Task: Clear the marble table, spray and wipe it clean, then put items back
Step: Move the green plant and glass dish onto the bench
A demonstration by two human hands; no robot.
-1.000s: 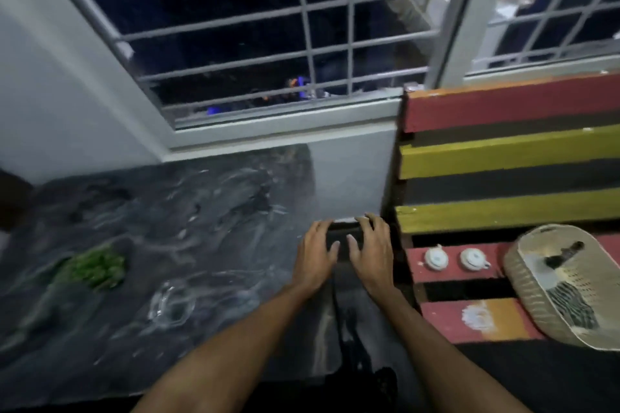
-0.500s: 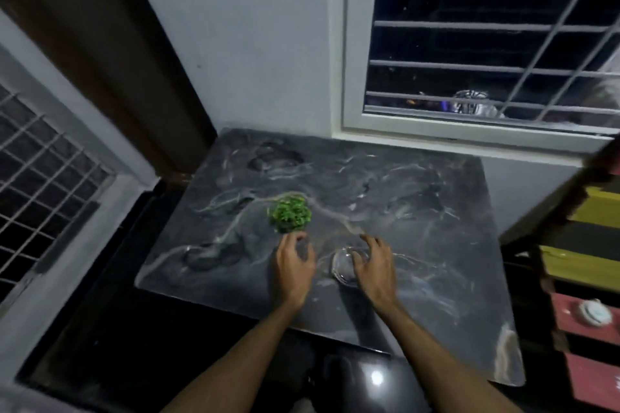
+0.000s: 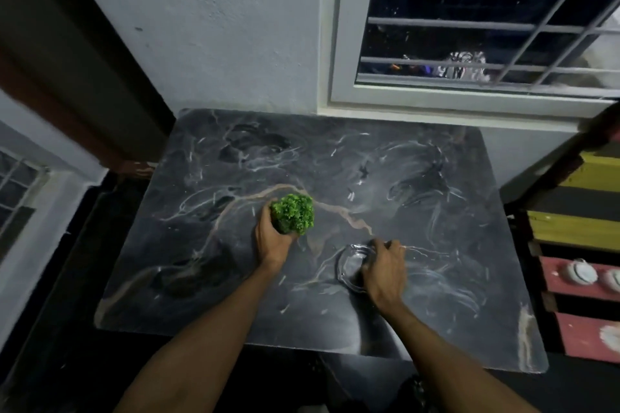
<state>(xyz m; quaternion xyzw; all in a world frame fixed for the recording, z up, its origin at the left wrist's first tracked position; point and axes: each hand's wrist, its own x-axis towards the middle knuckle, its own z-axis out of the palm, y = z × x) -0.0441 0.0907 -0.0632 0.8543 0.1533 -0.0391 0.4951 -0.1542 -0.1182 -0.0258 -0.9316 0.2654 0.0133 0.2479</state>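
The dark marble table (image 3: 419, 178) with pale veins fills the middle of the view. My left hand (image 3: 271, 241) is shut on a small potted plant (image 3: 294, 213) with bright green leaves, held near the table's centre; its dark pot is mostly hidden by my fingers. My right hand (image 3: 384, 270) grips the right rim of a clear glass dish (image 3: 350, 265) that sits on the marble just right of the plant.
A striped wooden bench (image 3: 580, 228) in yellow, black and red stands at the right, with two small white lidded cups (image 3: 582, 273) on a red slat. A barred window (image 3: 486, 27) lies behind the table. A dark door frame (image 3: 67, 60) rises at the left.
The view swung from the bench side to the table. My hands left the table's edge; the left has closed around the plant and the right has taken the glass dish's rim.
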